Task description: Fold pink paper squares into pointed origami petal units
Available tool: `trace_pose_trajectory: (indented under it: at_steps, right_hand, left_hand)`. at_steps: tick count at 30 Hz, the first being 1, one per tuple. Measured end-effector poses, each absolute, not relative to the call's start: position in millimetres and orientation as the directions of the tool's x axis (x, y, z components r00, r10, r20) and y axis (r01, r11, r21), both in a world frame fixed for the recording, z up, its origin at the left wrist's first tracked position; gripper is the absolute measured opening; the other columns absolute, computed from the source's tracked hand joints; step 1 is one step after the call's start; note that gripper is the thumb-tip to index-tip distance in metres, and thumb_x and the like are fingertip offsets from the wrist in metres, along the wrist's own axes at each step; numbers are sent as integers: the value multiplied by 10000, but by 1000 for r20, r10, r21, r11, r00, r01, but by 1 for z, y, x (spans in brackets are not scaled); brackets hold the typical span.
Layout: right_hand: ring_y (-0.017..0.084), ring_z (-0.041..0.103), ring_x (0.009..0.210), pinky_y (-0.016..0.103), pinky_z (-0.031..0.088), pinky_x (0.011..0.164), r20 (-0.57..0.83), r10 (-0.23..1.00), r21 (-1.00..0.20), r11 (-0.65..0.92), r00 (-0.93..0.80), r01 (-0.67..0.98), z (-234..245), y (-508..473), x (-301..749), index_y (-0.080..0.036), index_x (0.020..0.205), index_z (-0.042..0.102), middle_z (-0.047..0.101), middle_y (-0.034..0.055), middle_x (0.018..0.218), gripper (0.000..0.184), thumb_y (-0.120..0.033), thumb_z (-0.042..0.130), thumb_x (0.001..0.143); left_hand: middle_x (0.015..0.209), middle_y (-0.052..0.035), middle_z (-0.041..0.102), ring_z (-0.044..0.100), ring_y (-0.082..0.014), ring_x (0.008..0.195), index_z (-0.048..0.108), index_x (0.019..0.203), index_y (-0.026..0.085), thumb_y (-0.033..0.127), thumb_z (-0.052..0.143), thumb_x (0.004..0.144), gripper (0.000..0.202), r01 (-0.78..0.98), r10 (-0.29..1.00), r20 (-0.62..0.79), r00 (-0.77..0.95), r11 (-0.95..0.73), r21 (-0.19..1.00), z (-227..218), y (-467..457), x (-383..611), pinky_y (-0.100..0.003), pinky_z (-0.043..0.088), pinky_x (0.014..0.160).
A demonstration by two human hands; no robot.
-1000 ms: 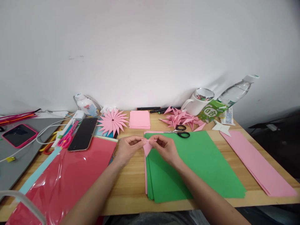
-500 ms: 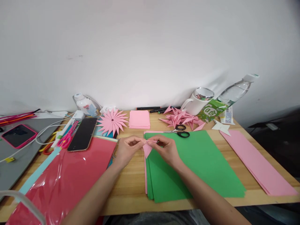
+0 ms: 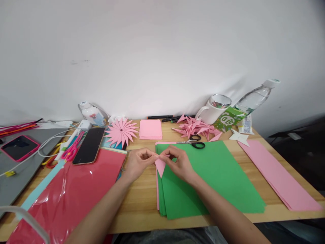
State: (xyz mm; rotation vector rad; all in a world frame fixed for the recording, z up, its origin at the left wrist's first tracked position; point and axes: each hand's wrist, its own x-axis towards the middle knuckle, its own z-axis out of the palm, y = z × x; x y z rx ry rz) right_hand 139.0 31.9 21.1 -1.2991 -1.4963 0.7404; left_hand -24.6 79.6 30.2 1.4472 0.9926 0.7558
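Note:
A small folded piece of pink paper hangs point-down between my two hands, above the left edge of the green paper sheets. My left hand pinches its upper left corner between thumb and forefinger. On the other side, my right hand pinches the upper right part the same way. The fingertips of both hands nearly meet and cover the paper's top edge. Behind the hands lie a stack of pink paper squares and a pink pleated paper rosette.
Black-handled scissors rest at the green sheets' far edge, before a heap of folded pink pieces. A white mug and a water bottle stand at back right. A phone and red plastic-wrapped paper lie left.
The pink paper has tipped so that more of its triangular face shows and its point reaches lower. Both hands keep pinching it in nearly the same place.

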Motion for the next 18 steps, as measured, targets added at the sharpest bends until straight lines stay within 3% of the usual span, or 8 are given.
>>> trace_pose_trajectory:
  at_steps: [3, 5, 8, 11, 15, 18]
  right_hand:
    - [120, 474, 545, 242, 365, 507, 260, 962, -924, 224, 79, 311, 20, 32, 139, -179, 643, 663, 570, 11, 590, 256, -398, 638, 773]
    - [118, 483, 537, 244, 377, 504, 181, 976, -967, 154, 123, 202, 18, 33, 139, -180, 719, 680, 591, 6, 608, 235, -414, 696, 708]
    - [121, 517, 559, 251, 425, 530, 57, 988, -998, 59, 147, -11, 15, 35, 138, -181, 843, 659, 602, -6, 647, 362, -421, 771, 596]
    - [125, 551, 591, 270, 471, 589, 6, 991, -988, 26, 132, -153, 15, 36, 137, -179, 792, 638, 608, -8, 655, 355, -421, 779, 574]
    - [132, 573, 598, 279, 487, 608, -5, 989, -982, 23, 147, -187, 20, 35, 136, -176, 737, 638, 627, 3, 653, 318, -405, 786, 573]
    - [134, 576, 589, 280, 490, 598, -7, 990, -983, 19, 139, -181, 21, 35, 135, -181, 711, 640, 637, 5, 643, 307, -402, 793, 562]
  left_hand:
    - [647, -6, 633, 553, -107, 597, 634, 679, 142, 346, 696, 686, 213, 137, 886, -73, 458, 11, 991, 34, 79, -23, -203, 427, 562]
    - [639, 8, 610, 541, -99, 598, 613, 676, 147, 337, 677, 699, 201, 132, 885, -45, 463, -18, 991, 37, 79, -21, -198, 425, 568]
    - [634, 19, 588, 527, -93, 593, 589, 671, 154, 334, 652, 711, 194, 127, 902, -13, 432, -46, 991, 39, 79, -18, -195, 426, 575]
    - [634, 28, 583, 525, -90, 590, 570, 676, 160, 344, 650, 706, 202, 102, 930, -11, 367, -29, 994, 35, 80, -17, -189, 419, 566]
    - [746, -8, 671, 591, -132, 695, 643, 788, 166, 371, 701, 666, 245, 76, 923, -28, 384, -1, 997, 33, 80, -18, -219, 455, 632]
    - [749, -30, 700, 600, -156, 710, 696, 732, 173, 378, 705, 669, 215, 121, 914, -13, 405, -40, 992, 36, 78, -18, -235, 457, 643]
